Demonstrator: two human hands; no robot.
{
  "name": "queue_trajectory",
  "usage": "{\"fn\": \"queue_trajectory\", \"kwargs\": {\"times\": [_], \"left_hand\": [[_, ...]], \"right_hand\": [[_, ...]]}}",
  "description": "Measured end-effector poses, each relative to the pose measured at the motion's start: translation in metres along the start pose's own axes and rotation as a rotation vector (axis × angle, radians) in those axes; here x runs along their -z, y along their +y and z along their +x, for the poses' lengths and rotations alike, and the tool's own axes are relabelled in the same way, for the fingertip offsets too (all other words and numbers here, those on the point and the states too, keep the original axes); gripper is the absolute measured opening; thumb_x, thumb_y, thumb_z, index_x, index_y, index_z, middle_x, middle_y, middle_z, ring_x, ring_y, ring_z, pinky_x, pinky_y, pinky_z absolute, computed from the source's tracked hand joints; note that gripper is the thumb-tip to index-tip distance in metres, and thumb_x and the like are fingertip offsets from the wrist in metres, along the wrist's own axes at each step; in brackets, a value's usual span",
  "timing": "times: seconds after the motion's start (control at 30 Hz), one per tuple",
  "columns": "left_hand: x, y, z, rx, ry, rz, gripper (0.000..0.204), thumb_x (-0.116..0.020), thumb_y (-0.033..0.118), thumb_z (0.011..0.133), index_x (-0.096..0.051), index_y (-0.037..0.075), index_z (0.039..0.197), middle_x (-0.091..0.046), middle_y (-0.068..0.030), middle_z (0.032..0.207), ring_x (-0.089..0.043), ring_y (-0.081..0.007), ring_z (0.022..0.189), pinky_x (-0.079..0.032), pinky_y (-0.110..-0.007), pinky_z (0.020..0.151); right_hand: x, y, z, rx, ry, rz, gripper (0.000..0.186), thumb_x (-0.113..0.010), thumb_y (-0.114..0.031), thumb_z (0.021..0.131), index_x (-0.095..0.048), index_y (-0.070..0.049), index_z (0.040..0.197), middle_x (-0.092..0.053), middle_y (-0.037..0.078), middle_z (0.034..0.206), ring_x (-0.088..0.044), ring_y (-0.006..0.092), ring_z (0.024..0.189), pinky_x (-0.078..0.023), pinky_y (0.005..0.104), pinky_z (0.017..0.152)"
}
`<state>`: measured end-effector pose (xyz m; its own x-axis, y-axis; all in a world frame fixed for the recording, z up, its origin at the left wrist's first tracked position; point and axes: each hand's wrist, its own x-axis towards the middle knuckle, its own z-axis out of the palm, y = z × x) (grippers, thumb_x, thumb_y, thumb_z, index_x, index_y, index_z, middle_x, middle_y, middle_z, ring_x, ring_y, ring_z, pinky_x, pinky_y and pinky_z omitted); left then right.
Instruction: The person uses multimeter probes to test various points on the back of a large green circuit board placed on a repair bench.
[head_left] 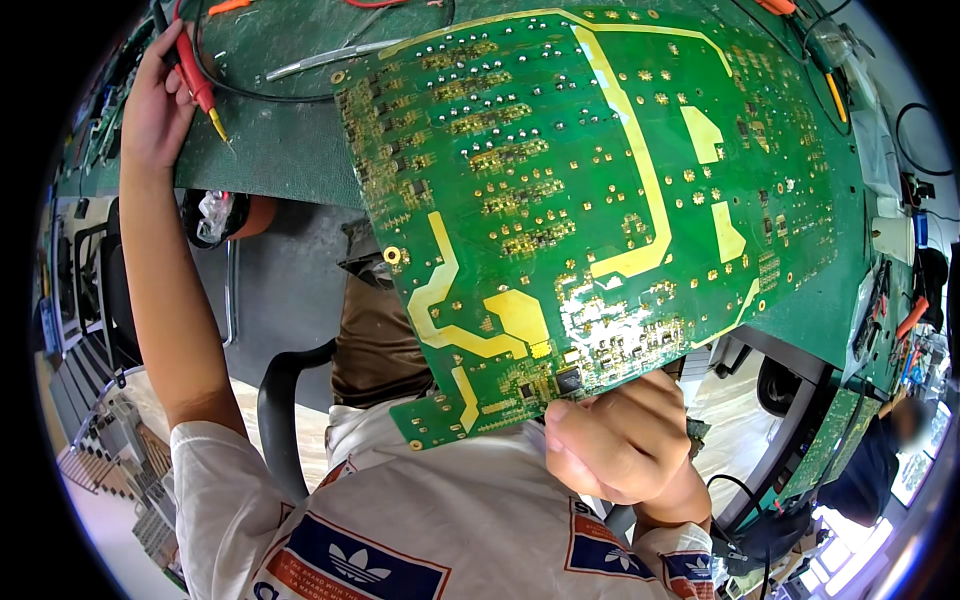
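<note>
A large green circuit board (540, 185) with gold traces and many small soldered parts fills the middle, tilted up over the table's near edge. My right hand (625, 440) pinches its near edge, thumb on the face toward me and fingers curled behind. Off to the left, my left hand (155, 120) is closed around a red test probe (193, 68) with a yellow tip section. The probe's thin point hangs over the green mat, apart from the board. A dark lead runs beside the probe; whether this hand holds a second probe is unclear.
A green mat (280, 150) covers the table. A silver rod-like tool (330, 60) and a black cable (270, 97) lie beyond the board's left corner. A yellow-and-black tool (836, 98) is at far right. Below stands a chair armrest (285, 400); another person (865, 465) is at right.
</note>
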<state>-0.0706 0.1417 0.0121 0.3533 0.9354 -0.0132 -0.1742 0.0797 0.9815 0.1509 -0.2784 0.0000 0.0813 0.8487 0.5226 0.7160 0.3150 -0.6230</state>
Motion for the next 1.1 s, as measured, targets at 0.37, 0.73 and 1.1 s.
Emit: {"fn": "queue_trajectory", "kwargs": {"times": [0.37, 0.73, 1.1], "left_hand": [[0.007, 0.001, 0.001, 0.012, -0.09, 0.0, 0.024, -0.048, 0.024, 0.109, -0.054, 0.003, 0.102, -0.031, 0.0072, 0.061, -0.031, -0.0042, 0.053, -0.029, -0.021, 0.051], [0.004, 0.002, 0.0, 0.024, -0.09, -0.004, 0.023, -0.049, 0.023, 0.109, -0.055, 0.002, 0.102, -0.031, 0.007, 0.061, -0.029, -0.0042, 0.053, -0.028, -0.021, 0.05], [0.005, 0.002, -0.001, 0.025, -0.089, -0.019, 0.023, -0.05, 0.024, 0.108, -0.056, 0.002, 0.102, -0.031, 0.0071, 0.061, -0.029, -0.0043, 0.053, -0.028, -0.021, 0.051]], "right_hand": [[-0.002, 0.003, -0.008, 0.086, 0.059, 0.017, 0.031, -0.071, 0.003, 0.064, -0.072, -0.005, 0.095, -0.038, -0.003, 0.058, -0.05, 0.015, 0.051, -0.039, 0.0275, 0.052], [-0.005, -0.001, -0.01, 0.022, 0.147, 0.144, 0.035, -0.075, 0.002, 0.071, -0.071, -0.003, 0.106, -0.043, -0.001, 0.062, -0.05, 0.0158, 0.052, -0.04, 0.0292, 0.051], [-0.014, 0.006, -0.014, 0.062, 0.117, 0.024, 0.034, -0.074, 0.004, 0.072, -0.075, -0.005, 0.105, -0.037, -0.003, 0.059, -0.046, 0.0136, 0.05, -0.041, 0.0274, 0.052]]}}
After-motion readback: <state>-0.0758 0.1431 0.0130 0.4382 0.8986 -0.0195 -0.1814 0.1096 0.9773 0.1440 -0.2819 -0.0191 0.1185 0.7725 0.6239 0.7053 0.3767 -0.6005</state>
